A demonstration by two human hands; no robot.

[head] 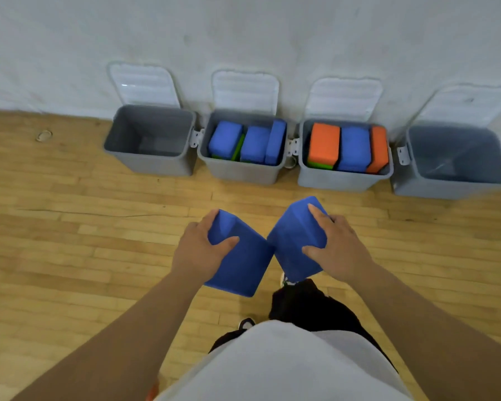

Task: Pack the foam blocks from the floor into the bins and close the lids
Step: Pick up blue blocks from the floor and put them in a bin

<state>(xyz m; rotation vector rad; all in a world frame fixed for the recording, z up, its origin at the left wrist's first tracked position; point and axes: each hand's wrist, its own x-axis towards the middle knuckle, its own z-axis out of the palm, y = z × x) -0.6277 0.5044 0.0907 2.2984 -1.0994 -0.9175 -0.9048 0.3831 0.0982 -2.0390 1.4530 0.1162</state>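
The left hand (203,247) grips the first blue block (243,264) from its outer side, thumb curled across the near face and fingers wrapped round the far edge. The right hand (336,244) grips the second blue block (295,235) in the same manner, fingers over the top edge and thumb laid on the near face. Both blocks are held in the air above the wooden floor (70,241), tilted towards each other; their inner corners meet or nearly meet, and I cannot tell which.

Ahead, four grey bins stand in a row on the floor against the white wall (243,30), their pale lids (245,89) swung up and leaning back on it. The leftmost bin (156,166) shows its bare grey bottom. The second bin (243,173) holds three blue blocks (255,143) standing side by side, with green showing below and between them. The third bin (336,179) holds an orange block (324,143), a blue block (355,149) and another orange block (379,149), with green under the first orange one. The rightmost bin (446,189) shows its bare inside.

At the bottom of the view are the person's pale shirt (287,366) and dark shorts (310,308)
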